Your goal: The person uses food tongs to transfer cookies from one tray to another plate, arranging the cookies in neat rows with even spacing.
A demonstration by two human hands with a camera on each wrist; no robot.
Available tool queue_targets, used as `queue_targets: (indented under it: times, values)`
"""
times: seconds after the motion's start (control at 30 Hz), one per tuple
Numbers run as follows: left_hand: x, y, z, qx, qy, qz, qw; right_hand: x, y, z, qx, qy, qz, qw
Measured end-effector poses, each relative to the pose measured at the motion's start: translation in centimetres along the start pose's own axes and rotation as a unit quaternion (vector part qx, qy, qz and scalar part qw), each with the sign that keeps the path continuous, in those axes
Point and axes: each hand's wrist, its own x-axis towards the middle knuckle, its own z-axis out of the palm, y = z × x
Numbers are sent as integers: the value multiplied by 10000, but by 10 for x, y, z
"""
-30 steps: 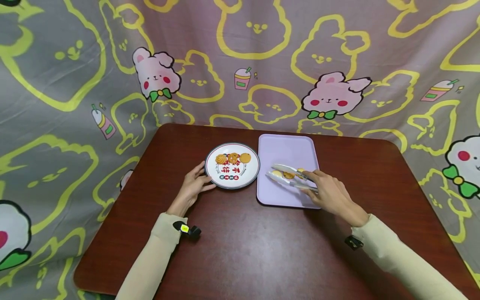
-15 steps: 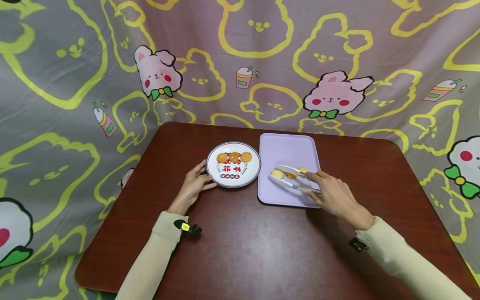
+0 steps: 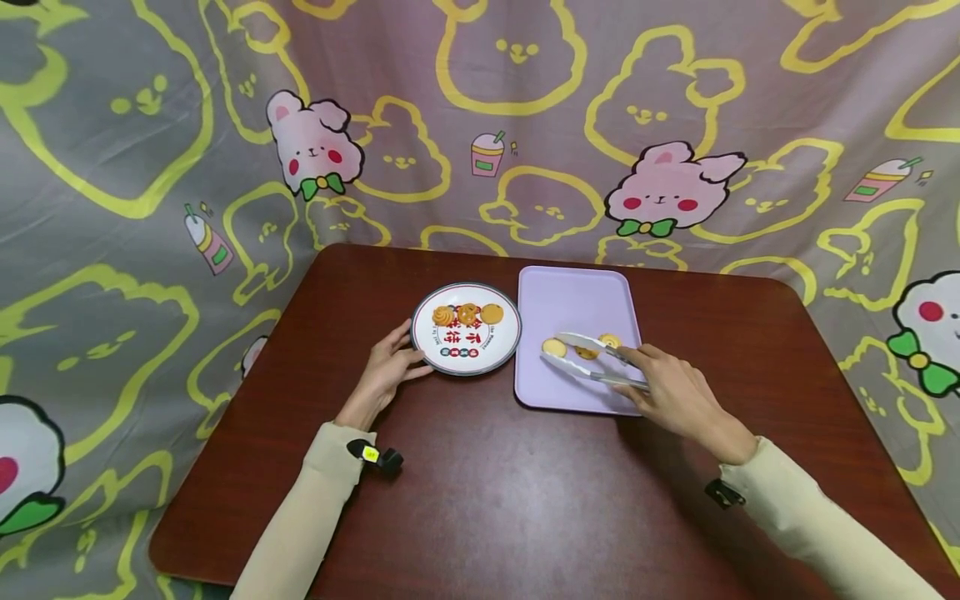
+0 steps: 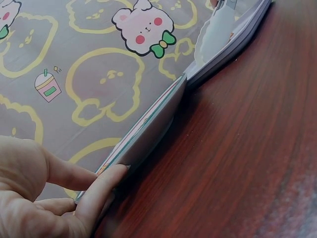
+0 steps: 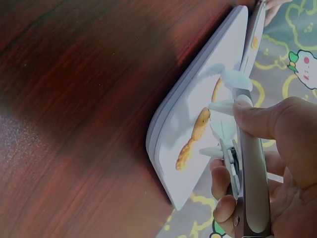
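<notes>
On the table (image 3: 480, 475), one plate (image 3: 495, 354) at left and one tray (image 3: 570, 296) at right, edges side by side; can't tell if they touch. Backdrop is a patterned cloth (image 3: 547, 50) around the far side and left. Two sleeves, left sleeve (image 3: 296, 517) and right sleeve (image 3: 810, 508), reach in from the near side, each with a black wrist unit at the cuff. In the way: right hand (image 3: 675, 387) hangs over the tray's right edge, and the upper arm of the tongs crosses partly over the middle tray cookie (image 3: 588, 353). Cookie count six: three in a row on the plate, swirl cookie (image 3: 443, 315), pretzel-like cookie (image 3: 468, 314), round cookie (image 3: 492, 314); three on the tray, pale cookie (image 3: 554, 347), the middle one, and far cookie (image 3: 609, 341). One pair of tongs (image 5: 253, 171), right fingers wrapped round it, arms spread, pale cookie between the tips; contact unclear. Left hand (image 3: 388, 365) pinches the plate rim, thumb and fingers on opposite faces.
</notes>
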Motion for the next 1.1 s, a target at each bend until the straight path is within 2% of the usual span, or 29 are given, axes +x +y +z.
queue_targets:
  times: [1.1]
  values:
    - [-1, 1, -1, 81, 27, -9, 10000, 2, -1, 3, 35, 149, 20, 9999]
